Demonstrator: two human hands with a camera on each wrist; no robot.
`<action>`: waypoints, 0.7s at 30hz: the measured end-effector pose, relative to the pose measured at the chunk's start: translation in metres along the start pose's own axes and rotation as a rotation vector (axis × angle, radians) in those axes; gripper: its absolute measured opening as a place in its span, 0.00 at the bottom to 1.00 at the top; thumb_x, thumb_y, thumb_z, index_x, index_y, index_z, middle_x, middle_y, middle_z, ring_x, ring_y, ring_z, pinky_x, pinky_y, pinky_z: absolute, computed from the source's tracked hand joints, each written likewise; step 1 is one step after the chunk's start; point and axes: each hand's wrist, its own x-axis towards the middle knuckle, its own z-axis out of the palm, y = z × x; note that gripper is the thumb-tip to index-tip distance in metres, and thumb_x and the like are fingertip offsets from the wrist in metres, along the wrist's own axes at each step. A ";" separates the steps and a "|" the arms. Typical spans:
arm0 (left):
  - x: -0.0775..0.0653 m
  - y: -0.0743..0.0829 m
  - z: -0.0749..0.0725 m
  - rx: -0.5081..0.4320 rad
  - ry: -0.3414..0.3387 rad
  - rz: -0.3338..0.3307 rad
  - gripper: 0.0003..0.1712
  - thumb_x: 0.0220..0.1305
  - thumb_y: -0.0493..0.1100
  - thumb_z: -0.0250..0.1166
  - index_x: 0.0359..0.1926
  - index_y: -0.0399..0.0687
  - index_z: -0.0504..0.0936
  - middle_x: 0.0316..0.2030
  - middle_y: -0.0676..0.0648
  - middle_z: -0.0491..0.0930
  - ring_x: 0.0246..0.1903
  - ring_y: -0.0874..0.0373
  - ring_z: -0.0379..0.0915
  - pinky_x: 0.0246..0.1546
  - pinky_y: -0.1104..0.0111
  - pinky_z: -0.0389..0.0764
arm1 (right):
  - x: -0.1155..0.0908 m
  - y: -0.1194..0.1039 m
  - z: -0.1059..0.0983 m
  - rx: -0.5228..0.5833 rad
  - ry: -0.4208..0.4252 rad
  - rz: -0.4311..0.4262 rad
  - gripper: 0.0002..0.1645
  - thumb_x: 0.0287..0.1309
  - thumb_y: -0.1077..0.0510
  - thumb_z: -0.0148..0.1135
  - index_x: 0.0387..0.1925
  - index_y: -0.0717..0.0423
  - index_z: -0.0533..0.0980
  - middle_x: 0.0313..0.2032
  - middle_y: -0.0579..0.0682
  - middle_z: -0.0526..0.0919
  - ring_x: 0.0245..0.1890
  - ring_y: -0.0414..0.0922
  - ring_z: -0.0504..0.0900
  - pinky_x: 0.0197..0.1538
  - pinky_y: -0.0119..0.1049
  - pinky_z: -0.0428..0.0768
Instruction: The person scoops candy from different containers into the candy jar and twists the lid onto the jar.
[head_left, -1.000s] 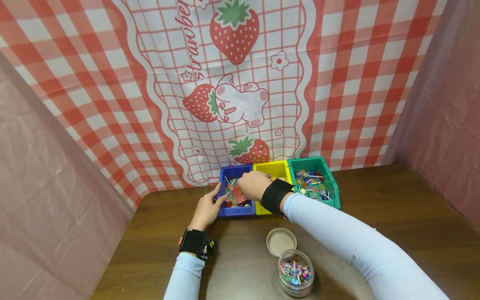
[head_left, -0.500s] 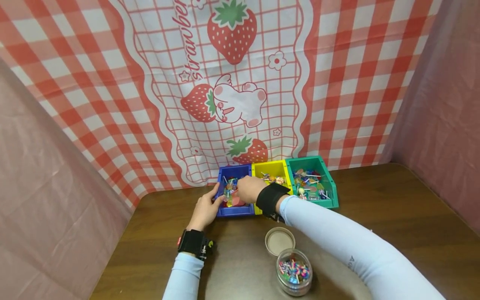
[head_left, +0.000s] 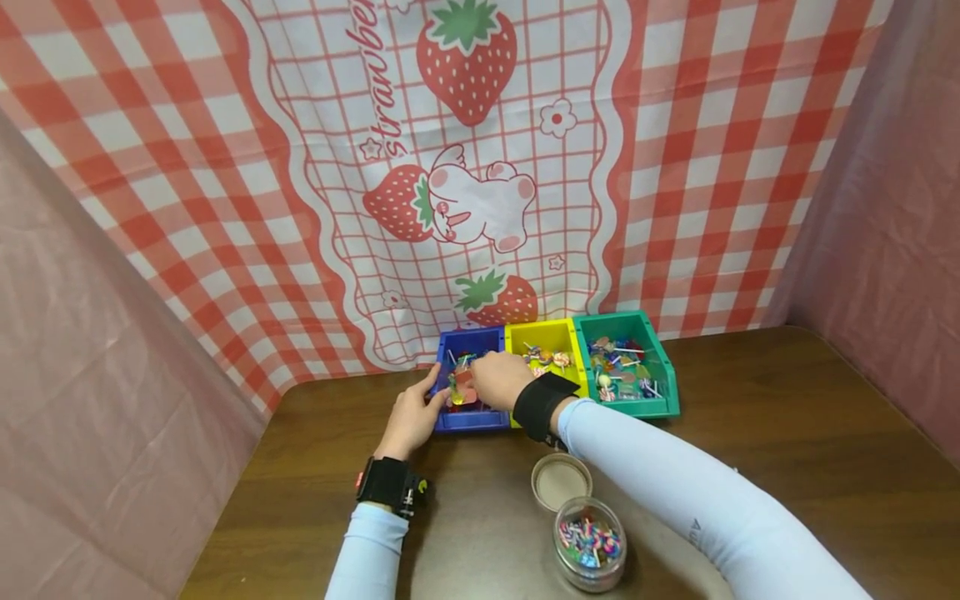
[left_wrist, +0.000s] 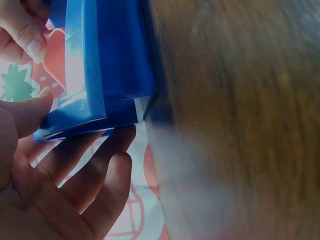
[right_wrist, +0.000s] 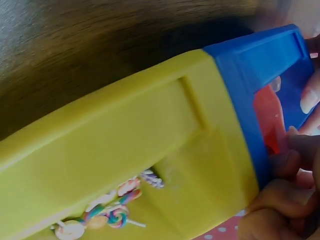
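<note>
A blue bin (head_left: pixel 474 422) of small candy-like pieces stands at the left of a joined row. My left hand (head_left: pixel 408 419) grips its left wall; in the left wrist view the thumb lies over the rim and the fingers spread along the outside. Inside this bin my right hand (head_left: pixel 501 380) pinches a coral-pink scoop (head_left: pixel 466 393), which carries a few pieces, one yellowish. The right wrist view shows curled fingers beside the scoop (right_wrist: pixel 270 112); its far end is hidden.
A yellow bin (head_left: pixel 547 327) with lollipop-like pieces and a green bin (head_left: pixel 670 400) with mixed pieces adjoin on the right. Nearer on the wooden table (head_left: pixel 300 500) are a round lid (head_left: pixel 561 482) and an uncovered clear jar (head_left: pixel 590 546) of colourful pieces. A strawberry-print cloth (head_left: pixel 675 167) hangs behind.
The scoop has shifted slightly within the blue bin along with my right hand, and its blade shows pieces on it now. My left hand stays on the bin wall.
</note>
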 end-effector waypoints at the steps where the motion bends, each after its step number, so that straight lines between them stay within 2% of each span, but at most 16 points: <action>1: 0.000 0.000 0.000 0.000 0.000 0.001 0.32 0.71 0.50 0.62 0.73 0.54 0.68 0.60 0.37 0.76 0.58 0.47 0.73 0.58 0.50 0.71 | 0.001 0.001 0.000 0.012 -0.002 -0.001 0.15 0.68 0.49 0.62 0.34 0.55 0.85 0.30 0.52 0.84 0.29 0.51 0.83 0.30 0.46 0.83; 5: 0.001 -0.001 0.000 0.009 -0.003 -0.001 0.32 0.71 0.50 0.62 0.73 0.53 0.68 0.60 0.38 0.77 0.56 0.49 0.75 0.57 0.51 0.72 | 0.003 0.002 -0.002 0.023 -0.041 0.001 0.15 0.69 0.50 0.59 0.31 0.54 0.84 0.30 0.52 0.84 0.28 0.50 0.83 0.30 0.46 0.83; 9: 0.001 -0.001 -0.001 0.007 0.000 -0.001 0.31 0.71 0.50 0.62 0.73 0.54 0.68 0.58 0.38 0.78 0.52 0.49 0.75 0.54 0.52 0.73 | 0.006 0.000 -0.006 -0.009 -0.072 -0.006 0.14 0.69 0.50 0.59 0.35 0.54 0.84 0.32 0.52 0.85 0.29 0.50 0.83 0.32 0.45 0.83; 13: 0.001 -0.001 -0.001 0.019 -0.008 -0.002 0.31 0.72 0.50 0.62 0.73 0.56 0.68 0.59 0.39 0.78 0.51 0.49 0.75 0.53 0.52 0.73 | 0.008 -0.003 -0.004 -0.036 -0.031 -0.002 0.14 0.67 0.50 0.61 0.37 0.56 0.84 0.33 0.54 0.86 0.31 0.52 0.84 0.33 0.46 0.83; 17: 0.001 -0.001 -0.001 0.024 -0.007 -0.009 0.32 0.71 0.50 0.62 0.73 0.56 0.68 0.61 0.38 0.75 0.53 0.48 0.75 0.54 0.51 0.72 | 0.010 -0.004 -0.001 -0.025 0.011 0.016 0.13 0.65 0.51 0.62 0.35 0.57 0.84 0.32 0.54 0.86 0.30 0.52 0.84 0.31 0.47 0.83; 21: 0.001 -0.001 -0.002 0.015 -0.008 -0.007 0.32 0.71 0.50 0.62 0.73 0.55 0.68 0.62 0.38 0.74 0.58 0.47 0.73 0.59 0.50 0.71 | 0.011 -0.001 -0.001 -0.006 0.021 0.032 0.14 0.65 0.51 0.60 0.31 0.55 0.84 0.29 0.53 0.85 0.28 0.51 0.83 0.28 0.46 0.82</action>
